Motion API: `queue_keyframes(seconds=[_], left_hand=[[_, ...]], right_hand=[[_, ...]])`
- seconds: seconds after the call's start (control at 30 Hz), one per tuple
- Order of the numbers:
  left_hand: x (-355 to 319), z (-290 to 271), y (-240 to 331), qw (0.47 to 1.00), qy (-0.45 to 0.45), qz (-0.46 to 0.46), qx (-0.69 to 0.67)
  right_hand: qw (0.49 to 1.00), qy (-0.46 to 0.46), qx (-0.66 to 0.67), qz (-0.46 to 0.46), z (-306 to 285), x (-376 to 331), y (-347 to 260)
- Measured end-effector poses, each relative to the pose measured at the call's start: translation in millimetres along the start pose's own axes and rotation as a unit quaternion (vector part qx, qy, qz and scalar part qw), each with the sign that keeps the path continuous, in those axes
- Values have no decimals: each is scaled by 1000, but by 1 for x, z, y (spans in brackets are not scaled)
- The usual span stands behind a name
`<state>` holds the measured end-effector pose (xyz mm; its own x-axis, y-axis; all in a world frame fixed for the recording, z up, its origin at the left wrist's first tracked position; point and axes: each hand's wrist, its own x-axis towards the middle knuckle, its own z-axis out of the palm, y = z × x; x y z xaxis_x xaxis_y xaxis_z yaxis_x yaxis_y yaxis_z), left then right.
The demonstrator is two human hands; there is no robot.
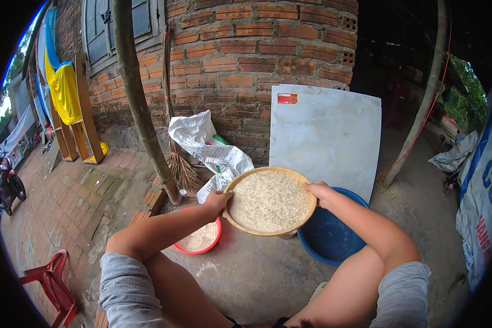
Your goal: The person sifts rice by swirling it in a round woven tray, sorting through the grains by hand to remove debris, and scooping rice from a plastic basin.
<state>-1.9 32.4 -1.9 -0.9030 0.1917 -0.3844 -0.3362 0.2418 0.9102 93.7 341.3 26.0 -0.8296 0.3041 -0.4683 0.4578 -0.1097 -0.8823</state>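
Note:
Between my two hands a round, shallow tan sieve or winnowing tray [228, 217] is held up, its inside covered with pale grain [269, 201] that looks like rice. My left hand [217, 203] grips the rim on the left side, and my right hand [321, 194] grips it on the right. Below and to the left, a red-rimmed basin [219, 236] on the ground holds more pale grain or husk. Under the right side stands a large blue basin [333, 235], partly hidden by the tray and my right forearm. The tray covers whatever lies directly beneath it.
A white board [328, 128] leans at a brick wall [240, 60]. Beside it are a crumpled white sack [216, 145], a straw broom [183, 172] and a slanting wooden pole [139, 93]. A red plastic chair [54, 284] stands at lower left; printed sacks [478, 208] hang at right.

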Motion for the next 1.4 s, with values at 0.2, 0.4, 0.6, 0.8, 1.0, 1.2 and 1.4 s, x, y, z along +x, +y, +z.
queue_keyframes(seconds=[0.2, 0.4, 0.6, 0.8, 1.0, 1.2, 1.4], left_hand=[[21, -39, -12, 998, 55, 12, -14], [-17, 19, 7, 999, 29, 15, 12], [18, -42, -3, 998, 50, 1, -25], [5, -16, 3, 996, 76, 49, -23], [-12, 5, 18, 999, 34, 14, 9], [4, -52, 10, 997, 70, 8, -35], [-13, 13, 16, 995, 65, 42, -57]], right_hand=[[994, -71, -77, 3, 33, -18, -1], [999, 8, -44, 1, -14, 17, 9], [994, -79, -73, -20, 34, -11, -1], [997, -48, -67, -9, 13, 6, 0], [1000, -6, 29, -6, 0, 20, 10], [994, -87, -69, -21, 49, -18, -3], [998, -19, -62, -7, 2, 9, 2]])
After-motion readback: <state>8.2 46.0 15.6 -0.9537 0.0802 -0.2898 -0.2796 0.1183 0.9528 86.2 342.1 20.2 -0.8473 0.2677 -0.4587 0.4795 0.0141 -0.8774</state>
